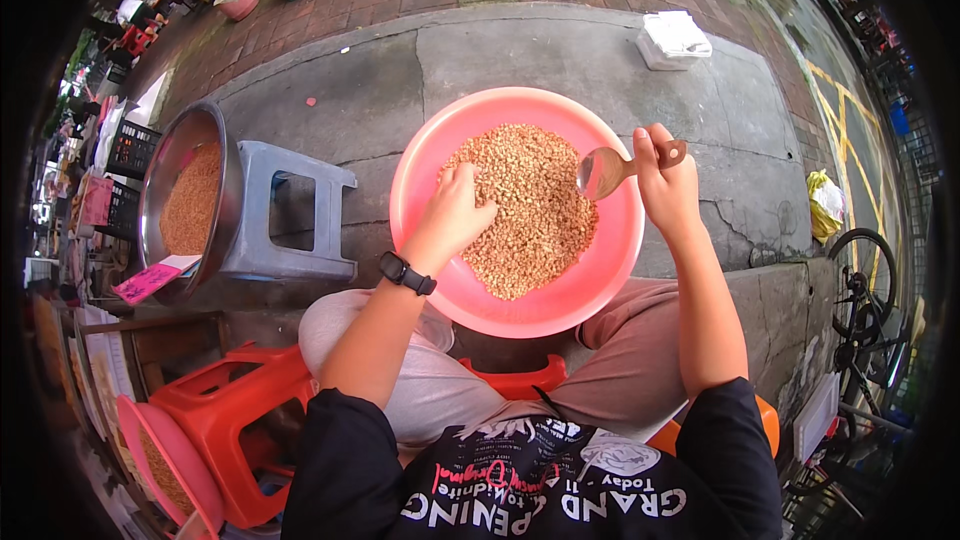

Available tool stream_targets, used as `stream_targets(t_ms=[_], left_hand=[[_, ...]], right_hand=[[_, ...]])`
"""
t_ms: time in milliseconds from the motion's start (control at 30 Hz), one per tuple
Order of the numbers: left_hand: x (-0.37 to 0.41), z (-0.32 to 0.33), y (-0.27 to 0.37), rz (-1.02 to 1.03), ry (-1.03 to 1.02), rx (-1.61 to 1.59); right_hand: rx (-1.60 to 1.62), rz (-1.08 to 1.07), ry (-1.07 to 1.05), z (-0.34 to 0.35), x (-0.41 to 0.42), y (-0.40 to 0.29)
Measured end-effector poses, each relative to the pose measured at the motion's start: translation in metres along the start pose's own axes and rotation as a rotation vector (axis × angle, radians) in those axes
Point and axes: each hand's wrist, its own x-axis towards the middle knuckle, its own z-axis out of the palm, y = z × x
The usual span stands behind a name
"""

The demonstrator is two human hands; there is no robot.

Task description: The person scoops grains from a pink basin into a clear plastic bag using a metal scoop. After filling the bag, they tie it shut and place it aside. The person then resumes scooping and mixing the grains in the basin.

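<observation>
In front of me, a wide pink plastic basin [517, 322] holds a heap of light-brown chopped nuts or grain [525, 217]; which of these I cannot tell. My left hand [457, 217], with a black watch [406, 274] on its wrist, rests at the heap's left side, fingertips partly hidden in the pieces. I see no tool in it. My right hand [667, 180] grips the handle of a metal spoon [606, 171] above the basin's right rim, its bowl over the heap's right edge.
Left are a metal bowl [225, 195] of brown granules, a grey plastic stool [330, 210], a red stool [232, 427] and a pink bowl [191, 465]. A white container [673, 41] stands beyond, right. A bicycle [862, 300] is at far right.
</observation>
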Motion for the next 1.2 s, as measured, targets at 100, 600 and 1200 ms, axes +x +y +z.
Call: stream_targets(t_ms=[100,600,1200], left_hand=[[0.001,-0.018,0.007,-0.173,-0.313,0.302],[-0.035,0.017,0.026,0.04,-0.922,0.422],[-0.026,0.039,0.019,-0.127,-1.19,0.094]], right_hand=[[-0.141,0.013,-0.073,-0.003,-0.001,-0.007],[-0.263,0.15,-0.528,0.015,-0.008,-0.02],[0.53,0.522,-0.953,0.056,-0.029,-0.016]])
